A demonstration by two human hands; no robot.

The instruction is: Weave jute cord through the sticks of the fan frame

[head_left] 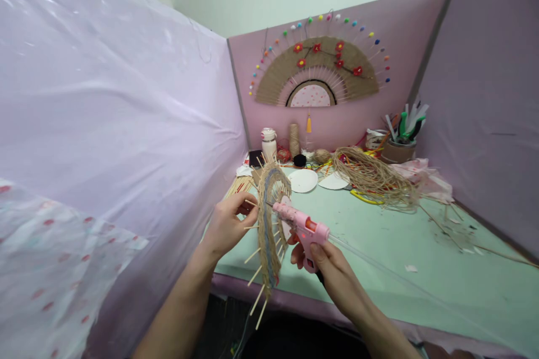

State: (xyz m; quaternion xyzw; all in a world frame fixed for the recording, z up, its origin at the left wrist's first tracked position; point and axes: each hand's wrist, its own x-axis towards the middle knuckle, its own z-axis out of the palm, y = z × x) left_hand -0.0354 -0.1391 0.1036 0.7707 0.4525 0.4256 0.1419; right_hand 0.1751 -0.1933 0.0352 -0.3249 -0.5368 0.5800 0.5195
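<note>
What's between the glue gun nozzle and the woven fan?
Nothing visible. The glue gun in the right hand has its nozzle right at the woven fan, which the left hand holds edge-on.

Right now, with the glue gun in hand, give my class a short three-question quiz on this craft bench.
1. True or false: the right hand grips the pink glue gun.
2. What does the left hand hold? A) scissors B) the half-woven fan C) a bottle
3. Where does the finished fan hang?
Key: 1 true; 2 B; 3 on the pink back partition, above the table.
</note>
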